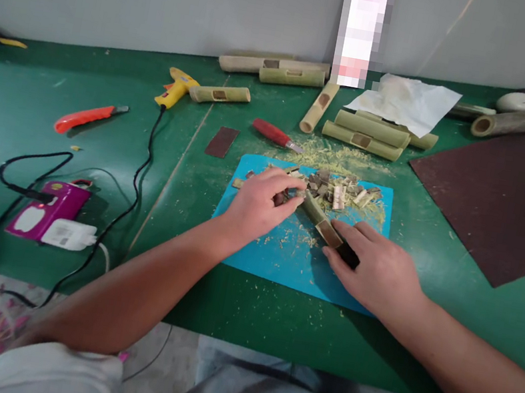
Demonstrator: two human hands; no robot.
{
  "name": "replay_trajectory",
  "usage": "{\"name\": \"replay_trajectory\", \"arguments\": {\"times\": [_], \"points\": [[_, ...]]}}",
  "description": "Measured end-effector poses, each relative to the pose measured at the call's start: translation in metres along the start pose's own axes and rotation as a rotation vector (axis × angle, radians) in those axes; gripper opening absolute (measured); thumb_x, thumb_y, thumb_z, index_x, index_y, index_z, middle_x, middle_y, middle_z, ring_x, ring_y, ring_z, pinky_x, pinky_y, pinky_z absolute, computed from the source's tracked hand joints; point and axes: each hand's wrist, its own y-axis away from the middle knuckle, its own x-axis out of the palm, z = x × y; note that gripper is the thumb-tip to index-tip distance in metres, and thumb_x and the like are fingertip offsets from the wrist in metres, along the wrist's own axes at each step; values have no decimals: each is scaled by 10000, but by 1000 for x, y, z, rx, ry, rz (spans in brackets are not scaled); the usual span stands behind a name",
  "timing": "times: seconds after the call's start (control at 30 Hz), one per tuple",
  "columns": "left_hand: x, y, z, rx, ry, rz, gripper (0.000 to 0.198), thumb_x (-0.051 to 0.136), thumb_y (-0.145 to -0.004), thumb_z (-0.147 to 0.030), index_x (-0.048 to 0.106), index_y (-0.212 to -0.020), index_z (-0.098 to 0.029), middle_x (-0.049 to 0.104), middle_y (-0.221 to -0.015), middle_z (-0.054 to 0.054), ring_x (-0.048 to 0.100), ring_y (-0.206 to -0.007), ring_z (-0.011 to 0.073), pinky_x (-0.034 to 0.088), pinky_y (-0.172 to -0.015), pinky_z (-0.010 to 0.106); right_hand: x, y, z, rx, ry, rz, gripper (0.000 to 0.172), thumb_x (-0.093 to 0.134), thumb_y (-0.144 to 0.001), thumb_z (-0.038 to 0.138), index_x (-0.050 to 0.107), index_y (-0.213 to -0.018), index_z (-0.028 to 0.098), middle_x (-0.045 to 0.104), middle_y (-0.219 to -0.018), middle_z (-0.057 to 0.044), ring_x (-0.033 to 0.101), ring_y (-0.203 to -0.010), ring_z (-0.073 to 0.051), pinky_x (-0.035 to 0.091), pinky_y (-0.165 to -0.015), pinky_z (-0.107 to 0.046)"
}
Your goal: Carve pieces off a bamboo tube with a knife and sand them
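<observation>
A greenish bamboo tube [313, 209] with a rectangular window cut in its side slants above the blue mat [257, 255]. My right hand [380, 263] is closed round its near, lower end, thumb and fingers on either side. At the far end, my left hand [261, 204] is curled, index finger and thumb pinching at the tip of the tube. Part of that end is hidden by the fingers. Bamboo chips [338, 196] and pale shavings lie heaped on the mat just beyond my hands. A red-handled knife [272, 132] lies behind the mat.
More cut bamboo tubes [373, 128] lie toward the wall, near a white paper [406, 102]. Left are a yellow glue gun [174, 91], an orange cutter [84, 119] and a purple power strip [55, 204] with cords. A dark brown sheet [503, 201] lies right, a small brown piece [222, 142] left.
</observation>
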Motion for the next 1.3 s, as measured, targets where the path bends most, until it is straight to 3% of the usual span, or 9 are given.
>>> {"name": "replay_trajectory", "arguments": {"times": [0.2, 0.43, 0.6, 0.7, 0.83, 0.97, 1.13, 1.3], "points": [[2, 0, 2, -27, -4, -2, 221, 706, -842, -177, 715, -1062, -189, 663, -801, 18, 591, -684, 124, 510, -656, 246, 1, 0, -1, -12, 5, -12, 369, 573, -925, 408, 683, -1203, 191, 702, -889, -52, 645, -688, -180, 388, -530, -292], [0, 0, -5, 39, -29, -25, 81, 664, -886, -201, 713, -945, -177, 702, -803, 22, 604, -673, 118, 509, -676, 250, -1, 0, 1, -7, -7, -6, 357, 591, -912, 404, 691, -1173, 182, 691, -867, -46, 655, -684, -198, 422, -527, -309], [-1, 8, -23, 173, -24, 7, 18, 652, -904, -197, 666, -897, -188, 682, -810, 15, 612, -684, 111, 494, -640, 227, -8, -3, 2, -15, -79, -141, 431, 601, -906, 447, 667, -1198, 138, 702, -984, -104, 690, -851, -256, 514, -627, -344], [1, 16, -39, 201, 42, 58, 34, 632, -928, -208, 662, -934, -194, 687, -835, 26, 623, -707, 116, 510, -649, 235, -13, -4, 3, -81, -174, -215, 341, 590, -923, 432, 685, -1065, 136, 710, -958, -118, 688, -864, -244, 542, -696, -351], [8, 26, -57, 44, 268, 94, 154, 680, -876, -157, 664, -1024, -198, 695, -809, 5, 626, -664, 96, 531, -622, 203, -13, -6, 3, -176, -301, -252, 223, 560, -957, 339, 671, -879, 162, 702, -832, -88, 668, -755, -184, 536, -666, -306], [11, 30, -63, -123, 505, 111, 332, 712, -831, -142, 637, -1150, -194, 721, -856, 15, 678, -726, 110, 572, -640, 192, -9, -9, 1, -187, -421, -238, 192, 532, -970, 242, 647, -834, 171, 672, -783, -66, 635, -712, -151, 516, -645, -277], [8, 24, -63, -343, 660, 150, 87, 664, -866, -164, 696, -946, -166, 689, -695, -3, 656, -595, 96, 550, -544, 181, -8, -10, 0, -182, -514, -230, 132, 539, -960, 207, 625, -861, 185, 646, -789, -43, 613, -719, -141, 503, -654, -276], [8, 23, -62, -380, 722, 141, 45, 677, -860, -184, 714, -861, -158, 666, -616, -16, 634, -552, 81, 518, -514, 159, -9, -11, 0, -201, -574, -194, 105, 554, -948, 183, 621, -866, 181, 635, -791, -30, 613, -729, -138, 503, -668, -281]]}}
